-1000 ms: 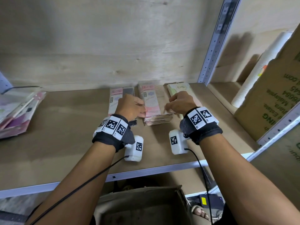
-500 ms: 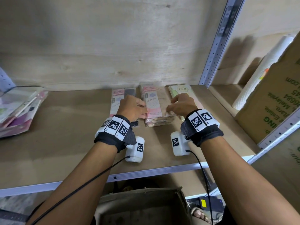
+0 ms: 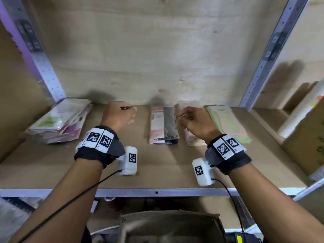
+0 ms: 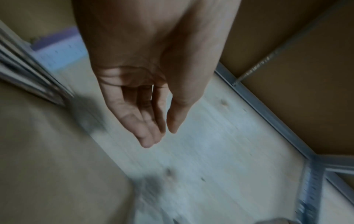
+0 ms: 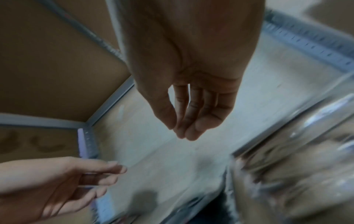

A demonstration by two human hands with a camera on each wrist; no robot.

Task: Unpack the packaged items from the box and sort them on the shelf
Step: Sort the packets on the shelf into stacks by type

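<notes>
Three sorted stacks of flat packets lie at the back of the wooden shelf (image 3: 52,163): a pink-and-black stack (image 3: 163,125), a pink stack (image 3: 191,139) and pale green packets (image 3: 228,123). A loose pile of mixed packets (image 3: 59,123) lies at the far left. My left hand (image 3: 121,114) hovers over bare shelf between the pile and the stacks, with relaxed fingers (image 4: 147,141) that hold nothing. Just above the pink stack, my right hand (image 3: 192,120) is empty too, its fingers (image 5: 189,133) loosely together. The open cardboard box (image 3: 168,227) sits below the shelf's front edge.
Grey metal uprights (image 3: 263,58) stand at both sides of the bay, with a plywood back wall behind. To the right are a printed cardboard carton (image 3: 305,137) and a white sleeve of cups (image 3: 301,109).
Both hands have lifted off the middle stacks. The left hand has moved left, away from the stacks, and the right has drawn back a little. The loose pile at left is now more in view.
</notes>
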